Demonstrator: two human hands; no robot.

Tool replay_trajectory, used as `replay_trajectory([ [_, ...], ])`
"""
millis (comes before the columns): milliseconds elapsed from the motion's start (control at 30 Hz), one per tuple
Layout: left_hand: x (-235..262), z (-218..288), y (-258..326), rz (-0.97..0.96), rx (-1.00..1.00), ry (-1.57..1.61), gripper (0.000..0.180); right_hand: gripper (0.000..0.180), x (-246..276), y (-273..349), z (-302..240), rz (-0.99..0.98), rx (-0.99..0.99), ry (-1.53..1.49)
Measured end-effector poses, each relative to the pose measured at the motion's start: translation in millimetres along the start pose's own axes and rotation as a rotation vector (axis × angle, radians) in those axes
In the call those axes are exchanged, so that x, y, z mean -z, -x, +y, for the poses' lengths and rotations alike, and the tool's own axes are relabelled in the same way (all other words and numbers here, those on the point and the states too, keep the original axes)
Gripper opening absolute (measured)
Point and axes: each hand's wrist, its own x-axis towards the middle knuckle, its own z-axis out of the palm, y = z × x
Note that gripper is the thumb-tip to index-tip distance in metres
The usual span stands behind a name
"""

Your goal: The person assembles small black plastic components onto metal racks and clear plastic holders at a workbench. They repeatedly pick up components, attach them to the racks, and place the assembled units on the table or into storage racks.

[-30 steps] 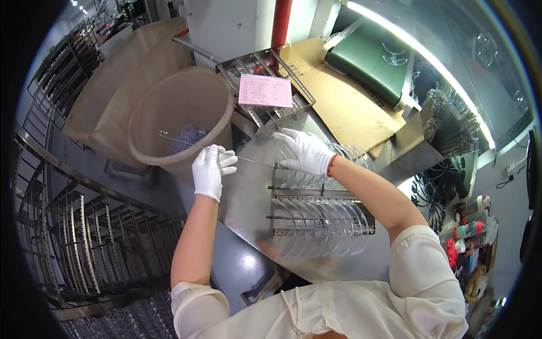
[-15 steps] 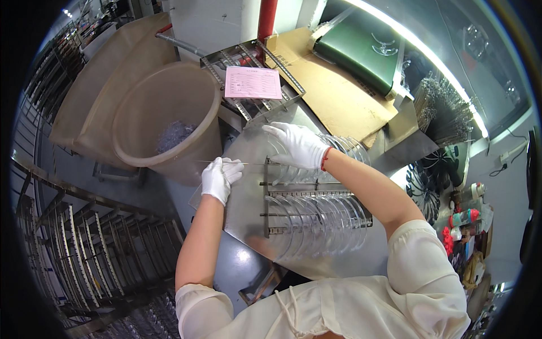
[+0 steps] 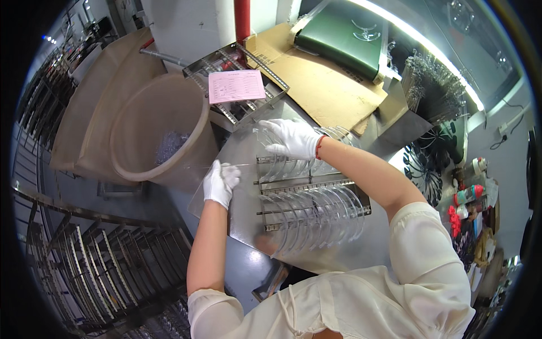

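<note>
The rack point(image 3: 310, 206) of clear curved lenses point(image 3: 316, 217) sits in the centre of the frame on a shiny metal sheet point(image 3: 248, 152) that covers the worktop. Compared with a second ago, I see my left hand point(image 3: 220, 183) has come away from the rim of the big beige tub point(image 3: 149, 133) and now hangs lower, just left of the rack; the whole scene has also slid down in view. That gloved hand is loosely curled, its fingers point(image 3: 228, 169) pinched on a thin clear strip point(image 3: 240, 165) that runs right toward the rack. My right hand point(image 3: 293, 138), also gloved, has stayed over the upper row of lenses. It lies palm down, fingers point(image 3: 271, 125) spread and resting on the lens tops; I cannot tell whether it grips one. The right forearm comes in from the lower right, the left forearm straight up from the bottom edge. Above the rack, in the upper middle, a pink paper point(image 3: 236, 86) lies on a wire tray point(image 3: 226, 110), with brown cardboard point(image 3: 322, 85) to its right.
</note>
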Motion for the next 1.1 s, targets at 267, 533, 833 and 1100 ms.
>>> replay_trajectory([
  [267,-33.1,-21.3,5.9,-0.167,0.056,-0.407,0.029,0.075,-12.3,7.3,18.7,0.072,0.004,-0.009],
  [533,-16.8,-18.4,0.4,0.028,-0.060,-0.126,0.018,0.070,12.5,65.9,79.6,-0.032,-0.271,0.007],
  [833,-32.2,-22.0,4.2,0.011,-0.138,-0.171,0.014,0.070,33.6,97.0,105.9,-0.041,-0.477,0.017],
  [1100,-54.2,-37.8,1.9,0.049,-0.255,-0.350,0.016,0.056,13.4,125.2,167.7,0.291,-0.522,-0.283],
])
